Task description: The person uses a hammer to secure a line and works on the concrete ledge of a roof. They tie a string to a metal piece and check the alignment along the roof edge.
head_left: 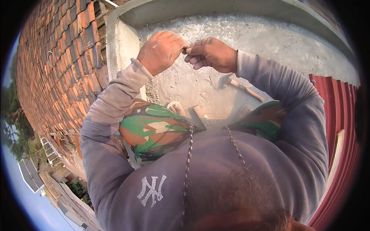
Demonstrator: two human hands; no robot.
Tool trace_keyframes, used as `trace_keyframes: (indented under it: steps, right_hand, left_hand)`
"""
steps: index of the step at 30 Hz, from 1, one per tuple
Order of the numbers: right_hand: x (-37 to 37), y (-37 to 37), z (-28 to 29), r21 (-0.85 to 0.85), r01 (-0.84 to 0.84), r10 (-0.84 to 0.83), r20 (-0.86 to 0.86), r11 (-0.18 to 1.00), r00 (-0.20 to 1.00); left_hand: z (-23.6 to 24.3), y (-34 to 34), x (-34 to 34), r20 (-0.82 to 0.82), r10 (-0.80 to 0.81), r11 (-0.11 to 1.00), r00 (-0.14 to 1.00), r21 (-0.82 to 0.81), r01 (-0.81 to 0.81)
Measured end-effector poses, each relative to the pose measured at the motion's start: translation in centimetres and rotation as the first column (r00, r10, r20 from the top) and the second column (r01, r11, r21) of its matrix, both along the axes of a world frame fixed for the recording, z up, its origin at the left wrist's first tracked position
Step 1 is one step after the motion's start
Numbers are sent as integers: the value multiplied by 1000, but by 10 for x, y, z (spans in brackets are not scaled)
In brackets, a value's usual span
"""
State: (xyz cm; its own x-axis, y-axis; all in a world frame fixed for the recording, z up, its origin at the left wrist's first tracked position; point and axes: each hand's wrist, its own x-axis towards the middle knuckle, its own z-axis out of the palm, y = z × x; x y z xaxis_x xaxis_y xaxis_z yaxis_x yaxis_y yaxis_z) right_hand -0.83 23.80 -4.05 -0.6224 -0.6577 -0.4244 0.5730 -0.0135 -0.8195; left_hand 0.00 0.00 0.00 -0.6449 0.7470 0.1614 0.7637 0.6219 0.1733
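Observation:
My left hand (162, 50) and my right hand (214, 54) meet in front of me above a rough grey concrete surface (227, 34). Both are closed, thumb and fingertips pinched together where they come close. Something small and dark may sit between the fingertips, but it is too small to name. Grey dust marks the back of the left hand. Below the right wrist, a hammer (246, 89) lies on the concrete, its head toward the hands and its handle slanting to the lower right.
A raised concrete edge (123, 42) bounds the surface at left and far side. Beyond it slopes an orange tiled roof (61, 50). Red corrugated metal sheeting (339, 111) stands at the right. A small brownish block (200, 114) lies by my sandalled foot (177, 108).

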Motion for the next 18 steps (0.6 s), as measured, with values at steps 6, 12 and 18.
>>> trace_keyframes:
  steps: [6,12,18]
  right_hand:
    - [2,-5,-1,167,75,-59,-98,983,993]
    - [3,12,-32,397,-61,108,-98,916,989]
    - [16,12,-80,572,-257,391,-124,779,912]
  left_hand:
    - [-26,-55,9,372,235,934,898,171,-315]
    - [-121,-145,27,682,476,524,555,287,-802]
    - [-209,-163,65,608,586,278,536,470,-838]
